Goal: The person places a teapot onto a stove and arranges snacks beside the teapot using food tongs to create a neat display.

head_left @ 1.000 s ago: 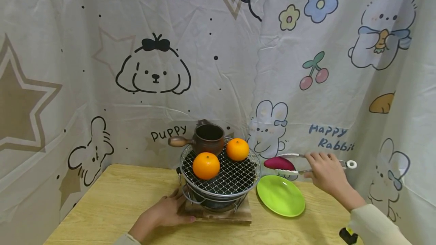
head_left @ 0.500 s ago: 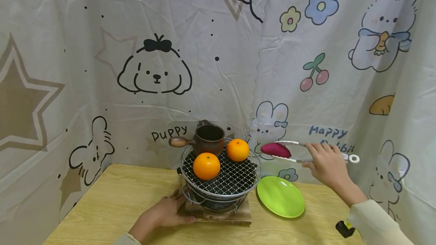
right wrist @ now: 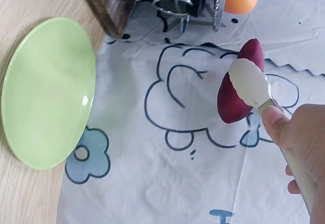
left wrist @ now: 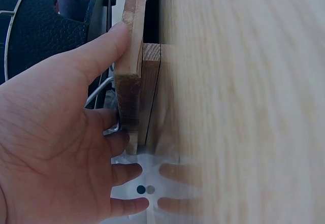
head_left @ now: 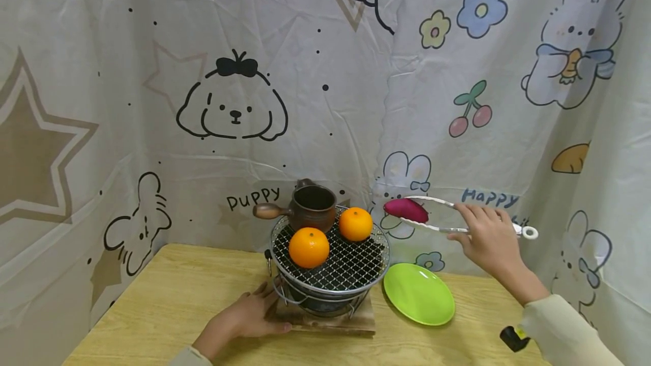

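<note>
My right hand [head_left: 490, 239] grips metal tongs [head_left: 442, 229] with white tips. Held between those tips is a purple-red sweet potato [head_left: 406, 210], raised in the air right of the grill and above the table; the right wrist view shows the sweet potato [right wrist: 234, 94] partly covered by one tip. My left hand [head_left: 249, 314] touches the front left corner of the wooden board [head_left: 335, 326] under the grill. In the left wrist view its thumb lies on the board's edge [left wrist: 133, 36], fingers spread. On the grill's wire mesh [head_left: 351, 264] sit two oranges [head_left: 309, 248] and a brown side-handled pot [head_left: 311, 213].
A lime-green plate [head_left: 419, 295] lies on the wooden table [head_left: 152, 292], just right of the grill. A patterned cloth [head_left: 325, 117] hangs behind and at both sides. Near the right sleeve is a small black object [head_left: 515, 339].
My right hand has raised the tongs with the sweet potato and shifted the sweet potato slightly left, toward the grill. The left hand, oranges, pot and plate stay where they were.
</note>
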The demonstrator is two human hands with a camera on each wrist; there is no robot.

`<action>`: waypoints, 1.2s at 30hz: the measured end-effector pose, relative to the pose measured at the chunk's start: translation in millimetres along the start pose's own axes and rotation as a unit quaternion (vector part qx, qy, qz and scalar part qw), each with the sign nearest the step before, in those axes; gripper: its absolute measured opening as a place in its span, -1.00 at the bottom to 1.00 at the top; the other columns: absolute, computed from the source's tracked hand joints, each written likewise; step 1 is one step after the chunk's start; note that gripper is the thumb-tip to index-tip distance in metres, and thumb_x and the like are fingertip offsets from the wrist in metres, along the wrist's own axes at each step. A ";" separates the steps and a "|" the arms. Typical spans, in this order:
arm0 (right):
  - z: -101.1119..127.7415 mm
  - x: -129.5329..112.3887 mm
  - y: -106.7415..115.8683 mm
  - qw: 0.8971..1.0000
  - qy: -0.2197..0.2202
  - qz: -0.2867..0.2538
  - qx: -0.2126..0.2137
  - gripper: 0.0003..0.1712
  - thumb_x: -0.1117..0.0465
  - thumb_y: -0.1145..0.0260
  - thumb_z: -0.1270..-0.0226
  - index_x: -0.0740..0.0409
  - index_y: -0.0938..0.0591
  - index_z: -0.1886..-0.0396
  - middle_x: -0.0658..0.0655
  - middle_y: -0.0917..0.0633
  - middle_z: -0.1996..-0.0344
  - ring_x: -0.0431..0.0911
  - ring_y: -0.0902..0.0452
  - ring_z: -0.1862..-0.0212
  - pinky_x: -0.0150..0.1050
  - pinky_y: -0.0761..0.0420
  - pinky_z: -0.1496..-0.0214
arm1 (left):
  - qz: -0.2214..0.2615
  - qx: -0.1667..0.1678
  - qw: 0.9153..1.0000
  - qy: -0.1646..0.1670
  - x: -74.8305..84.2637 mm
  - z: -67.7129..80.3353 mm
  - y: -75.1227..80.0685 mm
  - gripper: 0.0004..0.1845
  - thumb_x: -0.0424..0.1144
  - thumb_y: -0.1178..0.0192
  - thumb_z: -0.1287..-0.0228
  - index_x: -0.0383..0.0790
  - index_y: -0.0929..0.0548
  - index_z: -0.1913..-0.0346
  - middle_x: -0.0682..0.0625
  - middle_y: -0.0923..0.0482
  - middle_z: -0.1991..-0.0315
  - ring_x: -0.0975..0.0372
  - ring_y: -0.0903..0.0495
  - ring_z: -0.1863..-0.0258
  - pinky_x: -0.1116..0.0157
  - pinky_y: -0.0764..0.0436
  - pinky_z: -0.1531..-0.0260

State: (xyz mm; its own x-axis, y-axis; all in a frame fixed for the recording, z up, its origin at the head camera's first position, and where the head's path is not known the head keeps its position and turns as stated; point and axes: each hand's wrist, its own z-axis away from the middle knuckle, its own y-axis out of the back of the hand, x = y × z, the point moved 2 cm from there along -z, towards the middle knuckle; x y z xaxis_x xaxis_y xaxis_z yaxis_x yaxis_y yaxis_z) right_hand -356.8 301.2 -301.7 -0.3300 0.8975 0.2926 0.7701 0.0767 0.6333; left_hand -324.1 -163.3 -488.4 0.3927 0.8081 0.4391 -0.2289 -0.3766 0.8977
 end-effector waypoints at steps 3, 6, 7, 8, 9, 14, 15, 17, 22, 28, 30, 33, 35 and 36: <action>-4.3 -4.3 3.1 1.000 -0.006 -0.019 0.017 -0.12 0.09 -0.72 0.21 0.28 -0.61 -0.18 0.36 -0.72 0.00 0.30 -0.60 0.00 0.28 -0.53 -0.06 | 0.003 0.002 1.000 0.001 -0.7 0.0 0.7 0.09 0.37 -0.29 -0.20 -0.31 -0.21 -0.57 -0.35 -0.30 -0.49 -0.33 -0.18 -0.51 -0.41 -0.24 -0.34; -9.0 -9.2 5.7 0.999 -0.005 -0.036 0.028 -0.11 0.08 -0.72 0.20 0.26 -0.61 -0.20 0.35 -0.72 -0.02 0.28 -0.59 -0.01 0.27 -0.52 -0.07 | 0.005 0.010 1.000 -0.002 -1.1 0.4 0.9 0.09 0.36 -0.30 -0.19 -0.32 -0.22 -0.56 -0.37 -0.28 -0.50 -0.35 -0.19 -0.50 -0.41 -0.24 -0.34; -10.6 -11.1 6.8 0.999 -0.004 -0.043 0.031 -0.11 0.09 -0.71 0.20 0.26 -0.61 -0.21 0.34 -0.72 -0.03 0.28 -0.59 -0.01 0.27 -0.51 -0.07 | 0.005 0.012 1.000 -0.003 -1.4 0.5 0.6 0.09 0.35 -0.31 -0.19 -0.33 -0.23 -0.56 -0.38 -0.28 -0.49 -0.36 -0.20 -0.49 -0.41 -0.24 -0.34; -12.2 -12.9 7.8 0.998 -0.003 -0.048 0.034 -0.11 0.09 -0.71 0.20 0.26 -0.60 -0.21 0.34 -0.72 -0.04 0.27 -0.59 -0.01 0.26 -0.51 -0.06 | 0.004 0.015 1.000 -0.004 -1.8 0.8 0.2 0.09 0.35 -0.31 -0.19 -0.33 -0.23 -0.56 -0.38 -0.28 -0.49 -0.36 -0.20 -0.49 -0.40 -0.25 -0.34; -13.7 -14.5 8.7 0.998 -0.003 -0.053 0.037 -0.10 0.09 -0.71 0.21 0.26 -0.60 -0.22 0.33 -0.72 -0.05 0.27 -0.58 0.00 0.25 -0.51 -0.06 | 0.006 0.017 1.000 -0.005 -2.0 1.0 0.0 0.09 0.35 -0.31 -0.18 -0.33 -0.23 -0.56 -0.39 -0.28 -0.49 -0.37 -0.20 -0.48 -0.40 -0.24 -0.35; -19.7 -21.0 12.2 0.995 -0.003 -0.078 0.055 -0.12 0.01 -0.68 0.11 0.26 -0.60 -0.24 0.34 -0.71 -0.08 0.25 -0.58 0.00 0.24 -0.48 -0.04 | 0.007 0.015 1.000 -0.004 -2.9 1.1 -0.7 0.08 0.34 -0.31 -0.19 -0.33 -0.23 -0.56 -0.39 -0.29 -0.49 -0.37 -0.20 -0.49 -0.42 -0.23 -0.34; -20.5 -21.8 12.7 0.995 -0.006 -0.083 0.056 -0.15 -0.05 -0.64 0.03 0.25 -0.60 -0.25 0.34 -0.70 -0.09 0.25 -0.58 0.00 0.24 -0.47 -0.04 | 0.008 0.014 1.000 -0.003 -3.2 0.7 -0.9 0.08 0.34 -0.31 -0.19 -0.33 -0.23 -0.56 -0.39 -0.29 -0.48 -0.37 -0.20 -0.49 -0.43 -0.23 -0.34; -22.0 -23.4 13.7 0.994 -0.013 -0.092 0.058 -0.16 -0.09 -0.61 -0.02 0.23 -0.60 -0.26 0.33 -0.70 -0.10 0.24 -0.58 0.00 0.25 -0.47 -0.06 | 0.007 0.011 1.000 0.001 -3.6 -0.1 -1.7 0.08 0.34 -0.31 -0.19 -0.32 -0.23 -0.56 -0.39 -0.30 -0.48 -0.37 -0.21 -0.48 -0.42 -0.23 -0.34; -23.4 -28.2 17.9 0.990 -0.036 -0.115 0.066 -0.12 0.09 -0.71 0.16 0.21 -0.61 -0.25 0.34 -0.70 -0.10 0.25 -0.57 -0.05 0.30 -0.47 -0.11 | 0.009 0.007 1.000 0.002 -5.1 -1.0 -5.4 0.07 0.35 -0.30 -0.20 -0.31 -0.24 -0.56 -0.39 -0.27 -0.50 -0.38 -0.20 -0.48 -0.42 -0.23 -0.34; -20.9 -34.3 22.2 0.983 -0.041 -0.156 0.089 -0.08 0.20 -0.72 0.25 0.19 -0.62 -0.26 0.34 -0.71 -0.12 0.27 -0.59 -0.12 0.31 -0.46 -0.15 | 0.020 0.001 1.000 -0.001 -5.6 -1.2 -8.1 0.06 0.35 -0.29 -0.21 -0.31 -0.25 -0.56 -0.33 -0.23 -0.53 -0.36 -0.17 -0.51 -0.45 -0.21 -0.33; -19.9 -36.2 23.6 0.980 -0.035 -0.169 0.096 -0.14 0.07 -0.69 0.11 0.19 -0.62 -0.27 0.33 -0.71 -0.13 0.26 -0.60 -0.13 0.32 -0.45 -0.16 | 0.023 -0.002 1.000 0.001 -5.5 -1.3 -7.9 0.06 0.35 -0.29 -0.22 -0.30 -0.25 -0.56 -0.32 -0.23 -0.54 -0.35 -0.16 -0.51 -0.45 -0.20 -0.33; -19.0 -40.2 26.9 0.977 -0.025 -0.183 0.105 -0.16 -0.29 -0.46 -0.15 0.19 -0.62 -0.27 0.32 -0.71 -0.12 0.25 -0.60 -0.13 0.29 -0.44 -0.17 | 0.020 -0.005 1.000 0.001 -5.4 -2.1 -6.7 0.05 0.34 -0.29 -0.23 -0.31 -0.25 -0.55 -0.31 -0.22 -0.55 -0.34 -0.16 -0.52 -0.46 -0.22 -0.32; -18.9 -43.9 29.8 0.976 -0.018 -0.187 0.111 -0.09 -0.46 -0.20 -0.25 0.18 -0.62 -0.26 0.32 -0.72 -0.11 0.24 -0.59 -0.12 0.26 -0.44 -0.16 | 0.019 -0.007 1.000 0.002 -5.3 -2.1 -5.2 0.05 0.34 -0.28 -0.23 -0.31 -0.24 -0.56 -0.31 -0.22 -0.55 -0.33 -0.16 -0.52 -0.45 -0.22 -0.32; -18.9 -45.9 31.3 0.976 -0.016 -0.188 0.112 -0.05 -0.50 -0.09 -0.27 0.18 -0.62 -0.26 0.32 -0.72 -0.11 0.23 -0.59 -0.12 0.24 -0.43 -0.17 | 0.019 -0.006 1.000 0.003 -5.1 -1.8 -4.0 0.05 0.35 -0.28 -0.23 -0.31 -0.24 -0.56 -0.32 -0.23 -0.54 -0.33 -0.16 -0.52 -0.44 -0.22 -0.33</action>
State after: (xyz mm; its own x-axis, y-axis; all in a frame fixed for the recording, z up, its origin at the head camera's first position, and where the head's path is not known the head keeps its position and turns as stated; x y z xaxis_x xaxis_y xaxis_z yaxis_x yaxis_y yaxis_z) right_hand -327.8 254.1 -281.8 -0.5977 0.8004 0.0458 0.6997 0.4928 0.5173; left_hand -326.8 -165.0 -494.3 0.3786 0.7961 0.4721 -0.2549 -0.4007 0.8801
